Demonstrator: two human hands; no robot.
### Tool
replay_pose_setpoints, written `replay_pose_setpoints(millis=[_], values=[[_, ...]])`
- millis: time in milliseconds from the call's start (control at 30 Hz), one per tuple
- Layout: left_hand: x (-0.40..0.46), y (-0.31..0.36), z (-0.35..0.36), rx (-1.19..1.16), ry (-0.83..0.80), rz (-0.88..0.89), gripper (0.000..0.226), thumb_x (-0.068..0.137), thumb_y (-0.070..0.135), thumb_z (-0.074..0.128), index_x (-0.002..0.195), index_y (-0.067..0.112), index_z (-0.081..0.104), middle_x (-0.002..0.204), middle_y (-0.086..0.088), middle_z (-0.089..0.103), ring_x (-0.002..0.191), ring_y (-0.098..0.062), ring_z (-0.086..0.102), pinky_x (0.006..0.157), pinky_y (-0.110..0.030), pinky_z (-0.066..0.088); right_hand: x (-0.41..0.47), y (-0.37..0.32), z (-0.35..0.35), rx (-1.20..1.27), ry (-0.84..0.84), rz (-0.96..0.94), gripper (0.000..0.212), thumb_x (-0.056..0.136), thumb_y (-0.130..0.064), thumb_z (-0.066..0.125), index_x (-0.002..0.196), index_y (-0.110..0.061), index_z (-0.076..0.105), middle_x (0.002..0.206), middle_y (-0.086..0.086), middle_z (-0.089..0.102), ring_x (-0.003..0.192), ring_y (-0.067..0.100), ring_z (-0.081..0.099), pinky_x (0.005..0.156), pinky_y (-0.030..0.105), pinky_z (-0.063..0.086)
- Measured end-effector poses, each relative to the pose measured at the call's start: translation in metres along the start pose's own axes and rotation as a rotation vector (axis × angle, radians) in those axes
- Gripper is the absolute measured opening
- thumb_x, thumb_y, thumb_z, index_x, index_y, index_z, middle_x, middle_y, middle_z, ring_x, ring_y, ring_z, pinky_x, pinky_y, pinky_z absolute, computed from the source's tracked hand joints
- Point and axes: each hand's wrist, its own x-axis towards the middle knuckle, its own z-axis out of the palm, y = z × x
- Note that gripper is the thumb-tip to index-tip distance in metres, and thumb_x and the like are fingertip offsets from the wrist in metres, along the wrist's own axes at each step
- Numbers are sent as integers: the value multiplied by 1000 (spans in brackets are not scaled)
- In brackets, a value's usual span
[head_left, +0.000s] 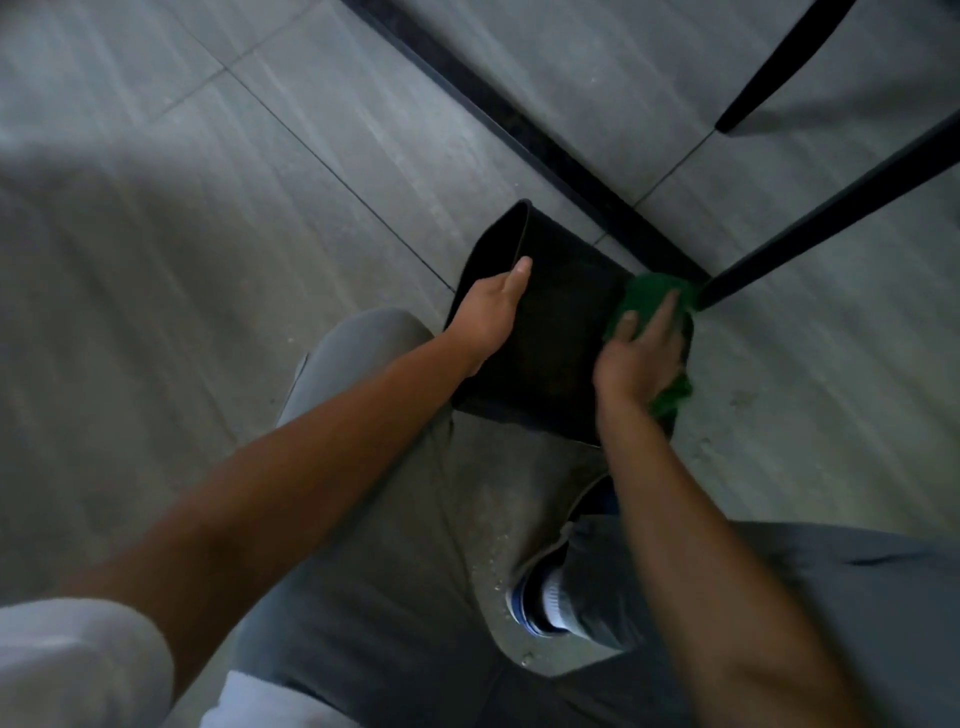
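A black bin-like container (561, 338) sits tilted on the floor in front of my knees, its curved rim at the upper left. My left hand (488, 322) grips its left edge, with the thumb on top and the fingers hidden behind the wall. My right hand (641, 358) presses a green cloth (649, 291) flat against the container's right side with the fingers fairly straight. Part of the cloth sticks out below that hand.
Two black chair legs (831, 208) slant down at the right; one foot lands just beside the cloth. A black strip (519, 130) crosses the grey tiled floor behind the container. My grey trousers (374, 467) and one shoe (535, 597) fill the lower view.
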Motion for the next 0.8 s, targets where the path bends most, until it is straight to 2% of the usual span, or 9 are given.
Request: replay_pose_setpoints(millis=[67,133,300,333,500,567,667,733,800], values=[[0,1,6,-18,41,33,53,107,50,41,119,10,74,113,-9,75,105,-20,71,100,-39,55,-37,-33,17,34,-59,-426,61,106,-42,41,163,-29,27,166,11,37,151,35,36,122,51,25],[1,3,13,-70,60,32,55,108,49,40,122,7,73,116,-10,75,106,-19,71,101,-38,56,-24,-44,19,50,-88,-610,59,105,-43,42,162,-30,30,162,9,43,147,33,42,118,48,32],[-6,2,8,-18,-15,19,53,107,53,39,125,14,71,115,-2,72,99,-12,68,84,-20,50,59,30,-14,91,-39,176,61,109,-41,38,165,-36,17,170,9,29,151,30,37,125,43,28],[-4,1,5,4,-15,27,54,107,52,39,128,13,70,116,-2,72,101,-12,68,82,-18,49,44,20,-10,98,-38,149,61,109,-40,39,165,-36,17,170,10,29,152,31,35,126,45,26],[3,-1,6,9,25,65,49,109,44,41,124,8,71,109,-1,72,94,-6,68,82,-19,52,-29,-45,31,60,-68,-639,57,106,-42,42,161,-29,32,162,12,43,148,33,41,119,50,30],[1,-3,3,12,6,48,49,109,47,41,119,10,72,102,1,73,90,-6,68,79,-19,53,7,-24,20,21,-16,-456,59,105,-45,40,161,-30,32,162,12,43,146,33,43,120,50,32],[-1,-4,1,51,-54,44,49,108,49,39,122,16,71,99,9,71,87,-2,68,69,-7,49,68,11,-5,28,-59,96,60,108,-45,36,164,-38,19,169,10,30,151,33,35,125,51,26],[3,-4,0,57,-39,73,49,108,49,41,114,13,74,96,6,73,84,-5,70,71,-11,54,46,-10,3,45,-79,26,60,106,-43,39,164,-37,24,169,10,31,152,32,33,125,51,25],[3,-3,3,67,10,129,51,108,45,45,99,5,75,90,-1,74,78,-11,71,75,-26,57,4,-36,19,115,-41,-283,60,102,-43,45,160,-30,37,164,12,39,151,34,36,124,51,26]])
